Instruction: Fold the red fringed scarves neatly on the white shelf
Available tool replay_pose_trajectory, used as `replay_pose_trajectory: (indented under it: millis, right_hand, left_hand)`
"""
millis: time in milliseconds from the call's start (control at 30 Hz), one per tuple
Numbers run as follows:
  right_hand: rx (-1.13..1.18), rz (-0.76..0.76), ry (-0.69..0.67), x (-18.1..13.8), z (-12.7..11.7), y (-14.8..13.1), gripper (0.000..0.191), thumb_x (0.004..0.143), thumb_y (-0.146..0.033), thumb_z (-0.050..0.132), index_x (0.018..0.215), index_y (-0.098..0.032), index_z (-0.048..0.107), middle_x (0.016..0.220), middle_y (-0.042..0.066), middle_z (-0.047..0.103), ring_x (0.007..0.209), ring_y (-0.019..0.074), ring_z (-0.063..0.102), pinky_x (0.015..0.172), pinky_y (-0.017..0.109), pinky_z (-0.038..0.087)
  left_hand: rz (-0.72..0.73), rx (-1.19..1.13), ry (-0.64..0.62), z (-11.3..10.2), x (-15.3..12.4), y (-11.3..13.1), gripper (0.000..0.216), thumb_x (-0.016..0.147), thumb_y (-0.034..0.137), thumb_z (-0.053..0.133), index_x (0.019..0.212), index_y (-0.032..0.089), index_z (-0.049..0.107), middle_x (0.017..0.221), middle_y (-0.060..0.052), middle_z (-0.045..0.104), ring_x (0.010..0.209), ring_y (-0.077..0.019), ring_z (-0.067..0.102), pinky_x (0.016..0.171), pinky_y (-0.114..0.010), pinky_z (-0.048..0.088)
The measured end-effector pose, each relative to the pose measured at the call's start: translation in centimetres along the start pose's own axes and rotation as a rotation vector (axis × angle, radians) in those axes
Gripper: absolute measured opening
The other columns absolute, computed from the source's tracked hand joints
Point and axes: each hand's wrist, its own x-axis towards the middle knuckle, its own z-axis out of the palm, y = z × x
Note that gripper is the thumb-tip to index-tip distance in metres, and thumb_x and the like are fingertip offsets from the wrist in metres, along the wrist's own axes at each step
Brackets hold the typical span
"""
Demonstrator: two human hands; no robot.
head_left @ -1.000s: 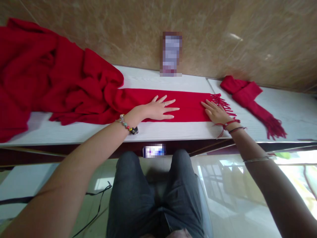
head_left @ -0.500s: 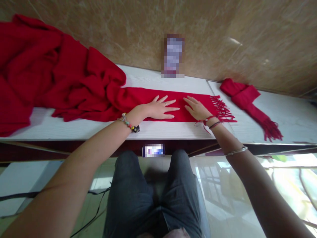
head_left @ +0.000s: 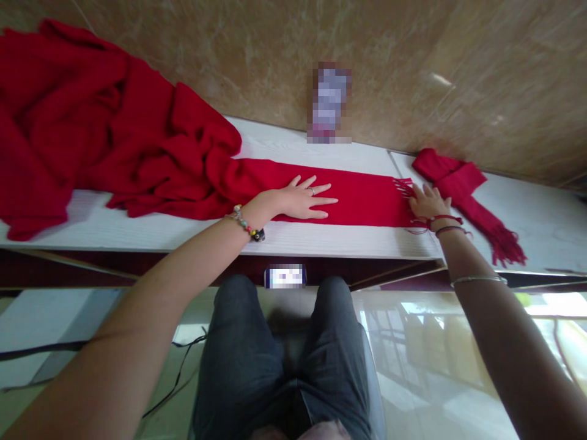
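The left hand (head_left: pixel 302 200) lies palm down, fingers well spread, flat on a red scarf (head_left: pixel 362 198) stretched along the white desk (head_left: pixel 330 239), gripping nothing. At three o'clock from it, the right hand (head_left: pixel 428 200) has its fingers parted over the scarf's fringe (head_left: pixel 402 186); I can't tell whether any strands are pinched underneath. From where I stand, the likeliest trouble is the red cord (head_left: pixel 447 217) on the right wrist snagging that fringe and pulling the end crooked. A shove from the left hand could rumple the smooth stretch too, since the big crumpled heap of cloth (head_left: pixel 137 134) at ten o'clock would probably drag against it. The folded scarf (head_left: pixel 458 180), just beside the right hand at three o'clock, might get nudged by an outward sweep.

As for room, a narrow white band separates the scarf from the desk's front edge at six o'clock, the knees (head_left: pixel 334 290) below. At twelve o'clock the brown wall (head_left: pixel 183 55) limits any reach, a blurred thing (head_left: pixel 329 101) against it. More space runs past the folded scarf, towards three o'clock
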Motion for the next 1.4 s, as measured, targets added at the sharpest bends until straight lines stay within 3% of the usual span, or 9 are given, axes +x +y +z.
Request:
replay_pose_trajectory:
  millis: [100, 233, 333, 633, 733, 900, 1033, 1133, 1400]
  right_hand:
    - [0.054, -0.152, 0.148, -0.4, -0.9, -2.7, 0.056, 0.089, -0.035, 0.035, 0.14, -0.012, 0.041, 0.147, 0.022, 0.036, 0.135, 0.0405, 0.03, 0.101, 0.067, 0.027]
    - [0.138, -0.529, -0.031, -1.2, -0.7, -8.0, 0.057, 0.092, -0.038, 0.033, 0.144, -0.015, 0.036, 0.148, 0.015, 0.037, 0.139, 0.0296, 0.028, 0.11, 0.053, 0.03]
    - [0.128, -0.561, -0.167, -1.4, 0.4, -9.6, 0.055, 0.093, -0.042, 0.029, 0.143, -0.021, 0.037, 0.15, 0.011, 0.035, 0.138, 0.0295, 0.031, 0.108, 0.055, 0.032]
    - [0.03, -0.159, -0.117, 0.2, 1.6, -0.6, 0.052, 0.093, -0.038, 0.026, 0.14, -0.02, 0.041, 0.146, 0.015, 0.04, 0.133, 0.0361, 0.037, 0.1, 0.068, 0.029]
    - [0.036, -0.051, 0.007, 0.2, 1.5, 1.7, 0.046, 0.091, -0.031, 0.031, 0.126, -0.015, 0.055, 0.131, 0.023, 0.053, 0.122, 0.0396, 0.047, 0.096, 0.072, 0.025]
    - [0.139, -0.241, 0.316, 0.6, 0.6, -0.9, 0.041, 0.085, -0.025, 0.041, 0.12, -0.012, 0.059, 0.129, 0.022, 0.054, 0.121, 0.0368, 0.048, 0.099, 0.061, 0.036]
    - [0.194, -0.575, 0.101, 0.4, 0.1, -6.3, 0.042, 0.085, -0.026, 0.044, 0.123, -0.015, 0.058, 0.124, 0.015, 0.06, 0.116, 0.0298, 0.054, 0.101, 0.051, 0.043]
    - [0.202, -0.642, 0.019, -0.1, 0.6, -8.0, 0.041, 0.088, -0.027, 0.038, 0.12, -0.013, 0.059, 0.119, 0.015, 0.062, 0.111, 0.0276, 0.057, 0.1, 0.048, 0.045]
    - [0.211, -0.558, 0.085, 0.8, 1.4, -2.2, 0.037, 0.085, -0.026, 0.042, 0.116, -0.017, 0.061, 0.117, 0.014, 0.064, 0.11, 0.0294, 0.057, 0.098, 0.053, 0.044]
  left_hand:
    - [-0.017, 0.013, -0.005, -0.1, -0.1, 0.2, 0.06, 0.088, 0.059, 0.034, 0.145, 0.044, 0.025, 0.157, 0.011, 0.007, 0.144, -0.0303, -0.006, 0.113, -0.054, -0.002]
    - [-0.032, 0.028, -0.016, -0.3, -0.2, 0.6, 0.06, 0.089, 0.058, 0.034, 0.145, 0.042, 0.024, 0.158, 0.01, 0.007, 0.144, -0.0311, -0.005, 0.113, -0.054, -0.001]
    - [-0.033, 0.017, -0.014, -0.4, -0.2, 0.6, 0.061, 0.089, 0.058, 0.035, 0.146, 0.041, 0.023, 0.158, 0.009, 0.006, 0.144, -0.0322, -0.004, 0.113, -0.054, -0.001]
    - [-0.011, -0.023, -0.017, -0.2, -0.1, 0.1, 0.063, 0.088, 0.061, 0.035, 0.146, 0.043, 0.021, 0.157, 0.013, 0.005, 0.143, -0.0346, -0.007, 0.113, -0.053, -0.003]
    - [-0.006, -0.025, -0.012, -0.2, -0.1, 0.0, 0.063, 0.087, 0.061, 0.035, 0.146, 0.043, 0.021, 0.157, 0.012, 0.005, 0.143, -0.0349, -0.006, 0.113, -0.053, -0.003]
    - [-0.019, 0.007, -0.027, -0.2, 0.0, 0.2, 0.064, 0.088, 0.062, 0.033, 0.147, 0.042, 0.019, 0.158, 0.011, 0.003, 0.144, -0.0328, -0.007, 0.114, -0.052, -0.003]
    - [-0.044, 0.007, -0.047, -0.4, -0.1, 0.1, 0.064, 0.088, 0.061, 0.034, 0.147, 0.042, 0.018, 0.158, 0.011, 0.002, 0.144, -0.0312, -0.008, 0.114, -0.051, -0.003]
    - [-0.053, -0.009, -0.082, -0.8, -0.4, -0.4, 0.066, 0.087, 0.061, 0.037, 0.147, 0.041, 0.02, 0.158, 0.011, 0.001, 0.144, -0.0301, -0.007, 0.114, -0.048, -0.003]
    - [-0.123, -0.056, -0.171, -2.0, -1.1, -1.8, 0.07, 0.082, 0.065, 0.043, 0.146, 0.041, 0.024, 0.158, 0.01, 0.0, 0.144, -0.0295, -0.009, 0.115, -0.046, 0.0]
